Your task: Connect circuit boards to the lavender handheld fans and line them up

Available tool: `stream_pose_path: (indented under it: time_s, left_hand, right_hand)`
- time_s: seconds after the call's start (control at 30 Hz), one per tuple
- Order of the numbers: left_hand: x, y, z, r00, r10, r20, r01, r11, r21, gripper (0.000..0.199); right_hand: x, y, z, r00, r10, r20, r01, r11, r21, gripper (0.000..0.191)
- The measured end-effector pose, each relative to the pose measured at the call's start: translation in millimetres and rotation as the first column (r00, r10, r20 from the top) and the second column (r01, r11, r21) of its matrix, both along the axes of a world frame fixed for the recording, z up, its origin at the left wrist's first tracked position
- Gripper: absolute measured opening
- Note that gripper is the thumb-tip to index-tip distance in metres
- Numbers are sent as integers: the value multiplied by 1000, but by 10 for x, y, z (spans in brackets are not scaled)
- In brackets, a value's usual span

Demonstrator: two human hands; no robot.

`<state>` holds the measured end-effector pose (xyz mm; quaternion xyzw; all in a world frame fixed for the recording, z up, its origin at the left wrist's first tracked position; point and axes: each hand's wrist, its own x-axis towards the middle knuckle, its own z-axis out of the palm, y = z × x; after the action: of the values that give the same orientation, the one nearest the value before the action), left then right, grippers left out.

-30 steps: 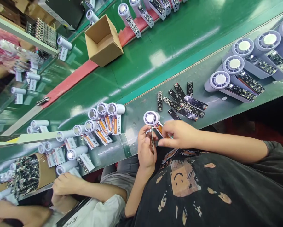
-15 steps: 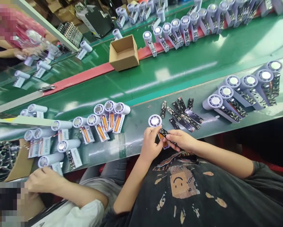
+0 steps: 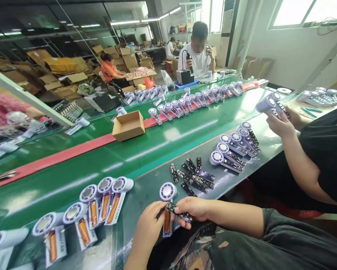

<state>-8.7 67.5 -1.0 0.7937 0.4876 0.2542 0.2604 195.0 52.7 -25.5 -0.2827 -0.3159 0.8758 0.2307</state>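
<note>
A lavender handheld fan [image 3: 167, 192] is in front of me at the table's near edge, its handle open and an orange battery [image 3: 167, 224] showing inside. My left hand [image 3: 148, 227] is closed at the fan's neck and the left side of the handle; some of its fingers are hidden. Between thumb and fingers, my right hand [image 3: 192, 210] pinches a narrow black circuit board [image 3: 182, 214]. The board slants across the handle, its left end close to my left fingertips. Several loose circuit boards [image 3: 203, 181] lie just beyond my right hand.
Fans with batteries [image 3: 113, 208] lie at left; fans with boards [image 3: 232, 146] stand at right. A green conveyor [image 3: 98, 161] runs behind, bearing a cardboard box [image 3: 128, 126] and a row of fans [image 3: 191, 103]. At right, a co-worker's hands [image 3: 283, 122] hold fans. Other people sit beyond.
My view has lifted and swung right, bringing the room and the right-hand co-worker into sight. Both hands stay at the fan, and the board remains in my right hand.
</note>
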Motion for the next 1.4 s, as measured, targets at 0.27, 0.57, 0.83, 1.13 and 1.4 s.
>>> stream_pose_path:
  time_s: [0.27,0.57,0.83,1.13,1.4]
  left_hand:
    - [103,-59,104,987,159,12,-159,983,88,24]
    - [110,-275,94,982,165,-93,-132,947,293,18]
    - [266,-106,86,955,245,-168,-190,938,289,14]
    - [358,-406,201,835,198,-513,-70,964,257,31]
    - [385,-187,200,888,244,-389,-224,970,95,11]
  right_hand:
    - [-30,113,61,997,-62,49,62,998,-9,19]
    - [-10,72,11,993,-100,-63,94,992,-87,27]
    - [-34,33,44,985,-156,-74,156,988,-8,34]
    - [5,23,29,975,-210,-73,205,976,-68,39]
    - [-22,-41,106,957,-274,95,272,961,42,39]
